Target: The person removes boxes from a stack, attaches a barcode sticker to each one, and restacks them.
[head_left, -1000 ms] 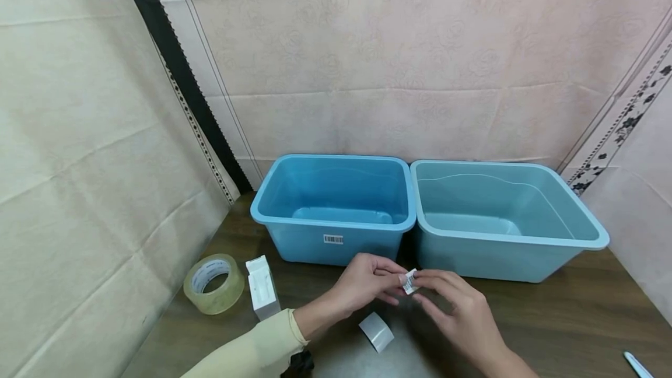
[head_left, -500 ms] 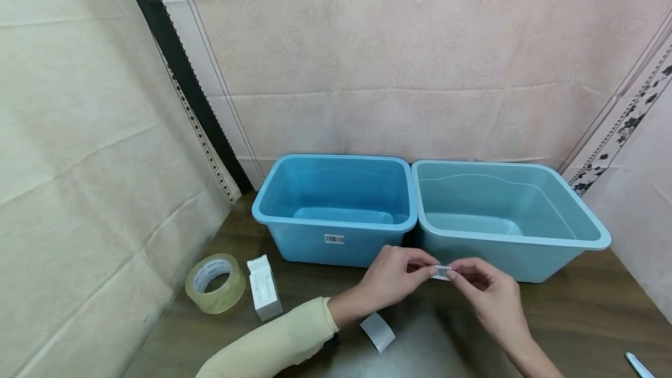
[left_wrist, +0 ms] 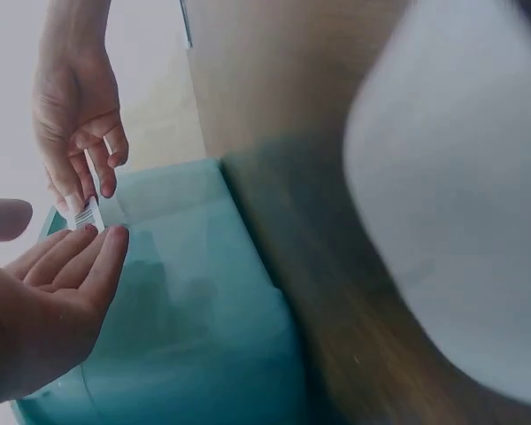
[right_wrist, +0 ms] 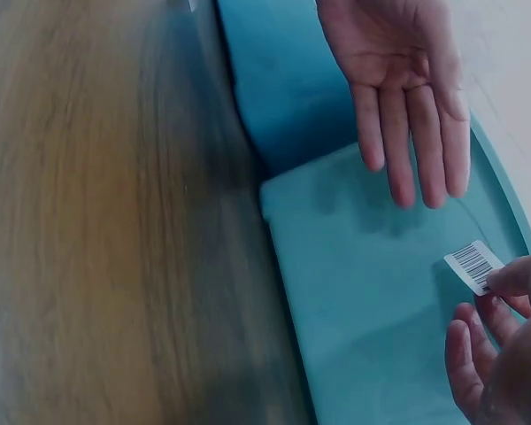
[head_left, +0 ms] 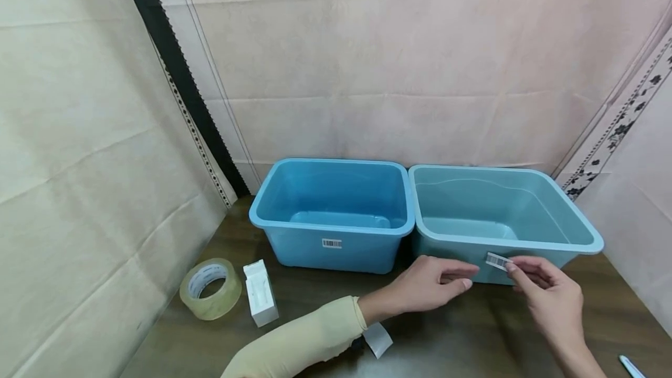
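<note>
Between thumb and fingers my right hand (head_left: 548, 296) pinches a small white barcode sticker (head_left: 496, 261) by its right end. The sticker is close to the front wall of the pale teal tub (head_left: 457, 258); whether it touches the wall, I cannot tell. My left hand (head_left: 427, 284), its fingers straight and holding nothing, is just left of the sticker in front of the same tub. In the right wrist view the barcode sticker (right_wrist: 474, 266) faces the camera, and the left hand's fingers (right_wrist: 413, 150) point toward it.
A bluer tub (head_left: 336, 252) with its own barcode label (head_left: 332, 243) stands at the left. Further left are a roll of clear tape (head_left: 211, 289) and a white box (head_left: 260, 293). A backing paper strip (head_left: 377, 339) lies by the left sleeve. A light blue pen-like object (head_left: 632, 366) is at lower right.
Both hands have moved right, carrying the barcode sticker from between the tubs to the pale tub's front. My left hand has let go of it; the right one keeps its pinch.
</note>
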`<state>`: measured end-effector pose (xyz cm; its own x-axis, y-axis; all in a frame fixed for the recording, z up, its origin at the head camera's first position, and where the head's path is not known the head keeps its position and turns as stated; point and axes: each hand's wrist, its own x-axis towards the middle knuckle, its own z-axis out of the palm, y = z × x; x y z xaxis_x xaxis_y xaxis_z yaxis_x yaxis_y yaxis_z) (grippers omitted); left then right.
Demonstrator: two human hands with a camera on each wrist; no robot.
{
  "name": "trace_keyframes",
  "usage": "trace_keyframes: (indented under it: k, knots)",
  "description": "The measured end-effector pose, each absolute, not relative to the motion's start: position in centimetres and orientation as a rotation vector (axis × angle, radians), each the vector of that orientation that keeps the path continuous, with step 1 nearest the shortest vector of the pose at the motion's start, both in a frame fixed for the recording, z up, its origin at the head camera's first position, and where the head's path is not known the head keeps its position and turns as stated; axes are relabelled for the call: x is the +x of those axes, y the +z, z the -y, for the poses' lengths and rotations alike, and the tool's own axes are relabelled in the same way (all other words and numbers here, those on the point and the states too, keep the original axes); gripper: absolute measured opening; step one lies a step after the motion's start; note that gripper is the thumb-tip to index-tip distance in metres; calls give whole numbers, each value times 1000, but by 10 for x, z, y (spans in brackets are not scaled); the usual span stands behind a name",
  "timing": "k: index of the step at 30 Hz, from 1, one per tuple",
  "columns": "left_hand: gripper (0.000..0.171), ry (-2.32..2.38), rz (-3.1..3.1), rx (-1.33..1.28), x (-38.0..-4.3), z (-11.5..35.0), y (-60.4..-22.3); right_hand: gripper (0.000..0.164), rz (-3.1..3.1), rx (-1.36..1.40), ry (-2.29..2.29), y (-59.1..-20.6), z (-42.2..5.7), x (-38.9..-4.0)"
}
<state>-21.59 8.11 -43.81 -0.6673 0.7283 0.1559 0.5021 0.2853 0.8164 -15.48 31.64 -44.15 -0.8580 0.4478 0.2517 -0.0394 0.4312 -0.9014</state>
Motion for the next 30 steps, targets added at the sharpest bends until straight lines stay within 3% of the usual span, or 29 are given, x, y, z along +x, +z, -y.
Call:
trace_keyframes:
  k: [11,30]
  knots:
    - [40,1342,-2264,1139,-224,-125,-440,23,2205,-370,1452,-449,-327,-156]
    - [38,1416,-2271,1042,-231,-125,-440,24,2135,-525,1462,-448,-315,-160]
